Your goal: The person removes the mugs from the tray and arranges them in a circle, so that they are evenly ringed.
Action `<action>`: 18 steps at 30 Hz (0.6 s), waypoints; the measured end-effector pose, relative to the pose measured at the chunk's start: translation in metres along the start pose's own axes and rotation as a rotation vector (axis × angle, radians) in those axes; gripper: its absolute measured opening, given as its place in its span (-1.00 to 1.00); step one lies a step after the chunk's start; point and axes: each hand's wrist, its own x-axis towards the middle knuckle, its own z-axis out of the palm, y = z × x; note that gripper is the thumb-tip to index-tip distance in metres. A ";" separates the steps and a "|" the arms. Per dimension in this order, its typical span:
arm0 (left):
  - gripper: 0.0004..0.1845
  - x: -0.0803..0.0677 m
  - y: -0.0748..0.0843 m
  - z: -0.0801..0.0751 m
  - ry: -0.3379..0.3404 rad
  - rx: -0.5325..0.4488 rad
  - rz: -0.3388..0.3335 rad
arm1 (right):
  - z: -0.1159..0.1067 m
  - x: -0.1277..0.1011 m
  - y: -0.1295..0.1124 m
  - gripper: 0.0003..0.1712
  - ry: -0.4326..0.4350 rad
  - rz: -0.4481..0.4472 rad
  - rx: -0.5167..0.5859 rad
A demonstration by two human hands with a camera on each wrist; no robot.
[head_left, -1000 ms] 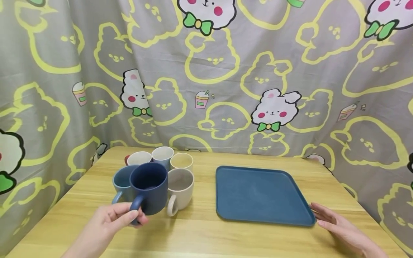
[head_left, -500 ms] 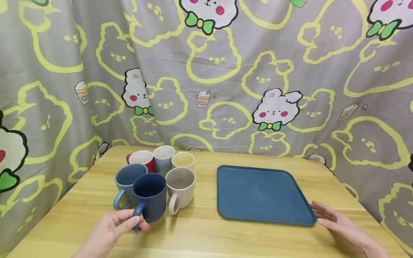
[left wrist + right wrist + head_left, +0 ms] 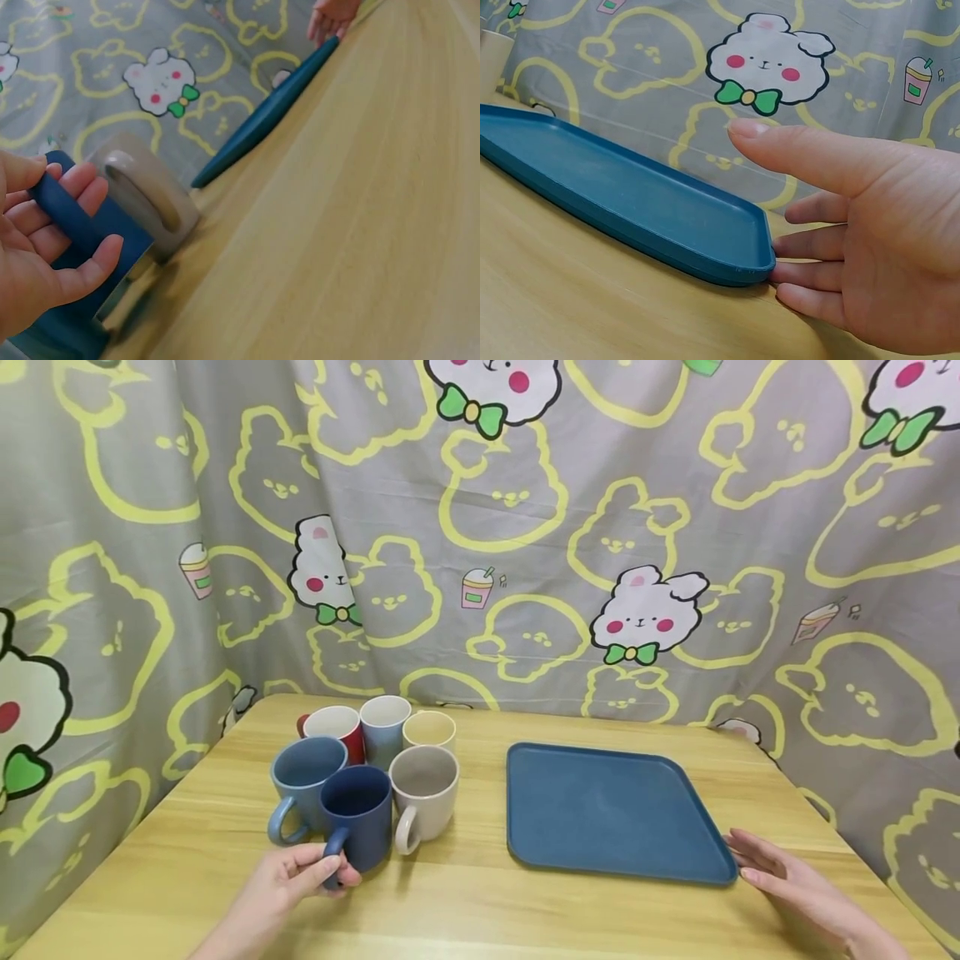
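Observation:
My left hand (image 3: 288,877) grips the handle of a dark blue mug (image 3: 369,828), thumb on top and fingers through the loop in the left wrist view. The mug is upright at the front of a mug cluster. Behind it on the left is a medium blue mug (image 3: 307,793); a beige-grey mug (image 3: 431,797) stands close on its right. At the right, my right hand (image 3: 798,885) has its fingers extended, with fingertips right at the near right corner of a flat blue tray (image 3: 607,814). In the right wrist view the thumb (image 3: 795,150) is raised away from the tray's edge.
Behind the front mugs stand a red mug (image 3: 352,739) with a white inside, a pale blue mug (image 3: 384,739) and a yellow mug (image 3: 442,731). The wooden table (image 3: 480,893) ends at a patterned grey curtain (image 3: 525,627) at the back and sides.
My left hand has lowered the dark blue mug and shifted it right, in close to the medium blue and beige-grey mugs. The right hand and tray stay in place.

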 end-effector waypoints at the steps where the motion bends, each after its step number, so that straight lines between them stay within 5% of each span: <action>1: -0.68 0.000 -0.002 0.000 0.002 -0.002 -0.011 | 0.000 -0.001 0.000 -0.36 -0.003 0.006 0.006; 11: -0.69 -0.004 -0.021 -0.002 -0.039 -0.123 -0.047 | -0.002 -0.006 0.002 -0.44 0.007 0.088 0.024; 18: -0.68 -0.002 -0.025 0.000 -0.044 -0.156 -0.131 | -0.002 -0.007 0.003 -0.49 0.043 0.096 -0.020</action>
